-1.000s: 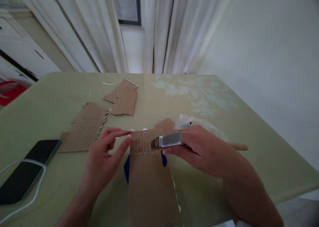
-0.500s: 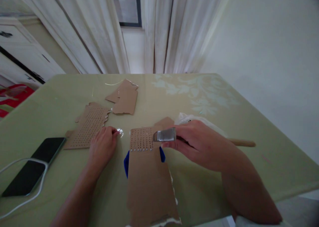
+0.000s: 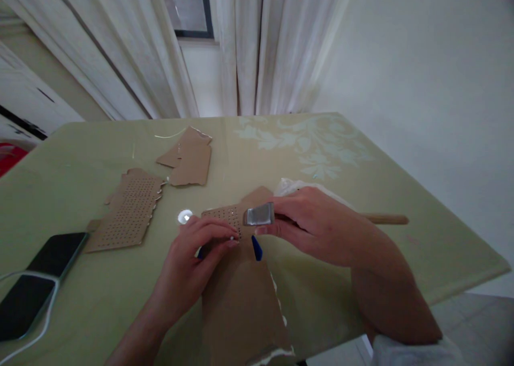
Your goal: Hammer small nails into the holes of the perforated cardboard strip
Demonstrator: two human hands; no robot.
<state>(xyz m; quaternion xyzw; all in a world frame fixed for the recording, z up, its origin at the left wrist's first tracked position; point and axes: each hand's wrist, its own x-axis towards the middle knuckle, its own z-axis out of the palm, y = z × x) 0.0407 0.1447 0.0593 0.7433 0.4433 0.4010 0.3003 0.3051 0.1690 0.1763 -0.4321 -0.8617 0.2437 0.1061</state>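
Against the frame half a second back: the left hand (image 3: pixel 187 264), then at the round white thing (image 3: pixel 185 216), is now over the punched cardboard (image 3: pixel 241 302). Right hand (image 3: pixel 309 224) keeps its place at the right side of the hole rows, as does the hammer (image 3: pixel 259 214) in its grasp. The view sits slightly further right, so things lie further left in it.

Left fingers: thumb and index nearly meet around a pale dot (image 3: pixel 232 239) at the lower edge of the rows; cannot tell whether they grip it or it sits in the board. Right fingers: closed on the hammer near its head, wooden handle showing beyond the forearm.

Hidden: the left hand covers part of the holes; only ends of a blue object (image 3: pixel 257 249) stick out from under the board; the right hand covers much of the plastic bag (image 3: pixel 296 184). Cut off: phone (image 3: pixel 56 256) and white cable (image 3: pixel 48 312), at the left edge of the surface (image 3: pixel 100 296). Glare blurs the round white thing.

Writing: the dark patch on the hammer head is too small to read
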